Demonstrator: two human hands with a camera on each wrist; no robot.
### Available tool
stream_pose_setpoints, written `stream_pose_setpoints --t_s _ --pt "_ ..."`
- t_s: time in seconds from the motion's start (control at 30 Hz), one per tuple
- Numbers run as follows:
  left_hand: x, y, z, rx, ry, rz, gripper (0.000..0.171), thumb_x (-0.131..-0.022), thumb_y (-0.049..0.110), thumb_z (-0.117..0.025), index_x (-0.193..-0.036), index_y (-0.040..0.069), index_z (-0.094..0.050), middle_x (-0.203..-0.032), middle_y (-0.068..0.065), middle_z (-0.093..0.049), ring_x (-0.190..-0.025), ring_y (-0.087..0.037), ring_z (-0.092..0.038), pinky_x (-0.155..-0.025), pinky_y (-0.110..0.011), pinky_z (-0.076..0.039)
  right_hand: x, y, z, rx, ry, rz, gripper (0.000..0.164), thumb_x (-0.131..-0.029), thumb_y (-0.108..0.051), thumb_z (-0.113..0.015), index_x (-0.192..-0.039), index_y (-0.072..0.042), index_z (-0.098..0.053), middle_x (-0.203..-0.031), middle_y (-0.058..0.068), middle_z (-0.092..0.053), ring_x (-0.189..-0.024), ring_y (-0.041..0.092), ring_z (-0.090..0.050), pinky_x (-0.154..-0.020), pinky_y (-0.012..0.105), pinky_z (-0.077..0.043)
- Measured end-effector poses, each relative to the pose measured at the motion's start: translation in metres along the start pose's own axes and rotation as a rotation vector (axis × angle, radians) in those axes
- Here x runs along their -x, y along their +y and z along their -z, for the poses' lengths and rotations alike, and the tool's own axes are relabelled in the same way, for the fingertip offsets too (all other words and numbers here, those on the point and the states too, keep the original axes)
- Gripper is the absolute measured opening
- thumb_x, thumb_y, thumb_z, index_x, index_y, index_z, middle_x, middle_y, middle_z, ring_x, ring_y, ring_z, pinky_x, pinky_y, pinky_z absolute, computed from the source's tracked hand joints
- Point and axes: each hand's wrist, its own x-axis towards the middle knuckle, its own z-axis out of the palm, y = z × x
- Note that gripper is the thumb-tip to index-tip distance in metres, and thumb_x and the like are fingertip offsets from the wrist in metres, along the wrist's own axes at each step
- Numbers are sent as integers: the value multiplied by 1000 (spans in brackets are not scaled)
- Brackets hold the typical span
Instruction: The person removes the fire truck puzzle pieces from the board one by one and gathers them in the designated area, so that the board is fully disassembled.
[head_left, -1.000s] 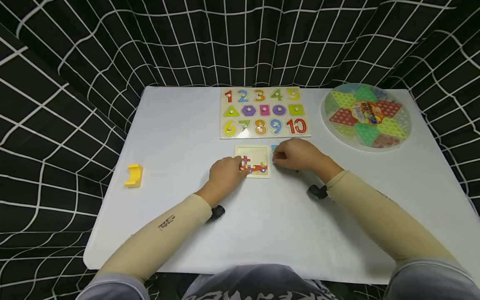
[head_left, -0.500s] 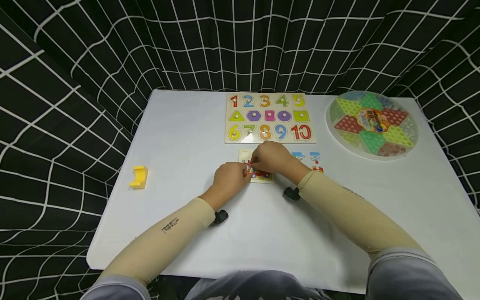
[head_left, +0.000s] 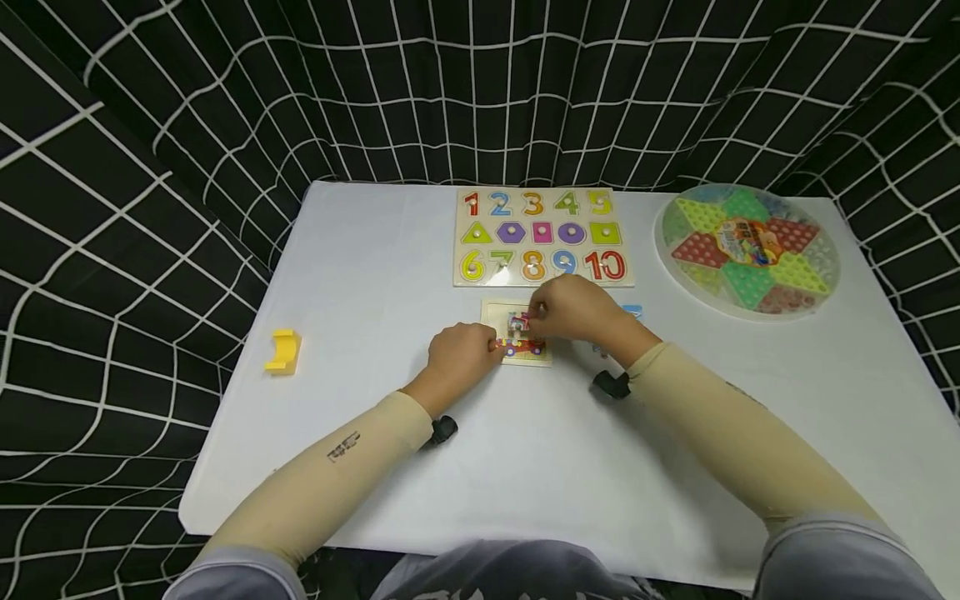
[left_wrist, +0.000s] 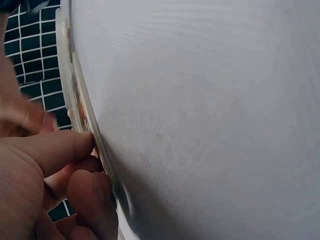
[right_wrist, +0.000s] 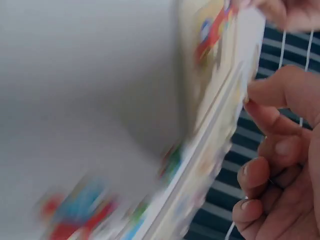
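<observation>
The left hand (head_left: 462,357) grips the left, near edge of a small wooden puzzle board (head_left: 492,312), its thumb and curled fingers gathered at the rim. The board lies flat on the white bench (head_left: 517,475), in the middle of the scene, with a red vehicle picture (head_left: 516,348) across its near half. The right hand (head_left: 576,308) pinches a small printed piece (head_left: 518,323) over the board, thumb and forefinger together; its other fingers are curled in. Just right of the board, partly hidden by the right hand, loose colourful pieces (right_wrist: 80,210) lie on the bench, blurred in the right wrist view. Beyond the board is a number board (head_left: 543,237) with digits and shapes in three rows. A round clear case (head_left: 747,252) sits at the far right, and a yellow block (head_left: 283,352) with a curved notch stands well to the left.
</observation>
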Motion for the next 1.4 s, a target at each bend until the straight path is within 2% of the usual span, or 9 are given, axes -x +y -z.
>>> stream_pose_setpoints --t_s 0.23,0.43,0.53,0.63,0.77,0.83,0.93,1.07,1.4 --pt "4 -4 -6 26 -43 20 44 -88 28 -71 -56 20 -43 -51 10 -36 -52 -10 -36 -47 -28 -26 37 45 -7 -73 -114 -129 13 -79 -28 -78 -75 -19 -70 -67 -6 -61 -57 13 -54 -53 33 -43" --pt "5 -6 -4 19 -38 17 43 -88 28 -72 -56 18 -45 -52 8 -37 -52 -11 -37 -47 -29 -27 45 59 -14 -158 -148 -81 13 -80 -19 -78 -71 -18 -67 -63 -5 -60 -54 12 -56 -57 32 -44" --pt "4 -6 -3 29 -57 11 30 -89 27 -72 -67 18 -54 -59 7 -50 -57 -13 -46 -50 -30 -34 42 59 -16 -183 -146 -53 12 -79 -16 -77 -71 -18 -67 -62 -5 -59 -53 12 -55 -55 31 -43" --pt "2 -5 -3 48 -83 -8 6 -90 25 -72 -90 20 -68 -80 6 -65 -72 -14 -58 -59 -31 -43 40 57 -16 -186 -140 -35 12 -78 -15 -77 -72 -17 -67 -62 -4 -58 -51 12 -53 -53 31 -42" --pt "0 -1 -4 62 -108 -51 21 -93 17 -64 -111 24 -73 -105 2 -70 -85 -15 -61 -67 -33 -47 40 53 -14 -201 -114 -41 13 -79 -15 -78 -73 -17 -66 -63 -4 -57 -50 12 -52 -51 31 -42" --pt "-2 1 -5 50 -110 -67 25 -91 15 -62 -111 24 -74 -108 3 -70 -84 -14 -61 -67 -33 -47 41 48 -14 -221 -92 -31 12 -80 -15 -78 -76 -16 -67 -65 -4 -57 -54 12 -52 -53 31 -43" --pt "-3 3 -4 15 -103 -80 22 -87 24 -65 -107 24 -74 -104 6 -71 -79 -14 -61 -64 -34 -46 41 38 -16 -232 -72 21 8 -82 -17 -77 -86 -14 -72 -64 -5 -56 -58 12 -50 -54 30 -42" --pt "-6 7 -3 -12 -108 -95 29 -82 38 -70 -106 22 -72 -98 7 -70 -78 -16 -61 -62 -36 -46 40 25 -18 -186 -73 106 22 -82 -18 -74 -103 -9 -75 -62 -8 -56 -57 8 -48 -55 28 -41" --pt "-6 15 -2 -17 -136 -83 31 -86 41 -71 -109 20 -71 -100 5 -71 -80 -18 -63 -64 -36 -47 42 18 -20 -230 -126 82 29 -77 -18 -80 -102 -7 -70 -69 -4 -54 -63 11 -48 -59 31 -41"
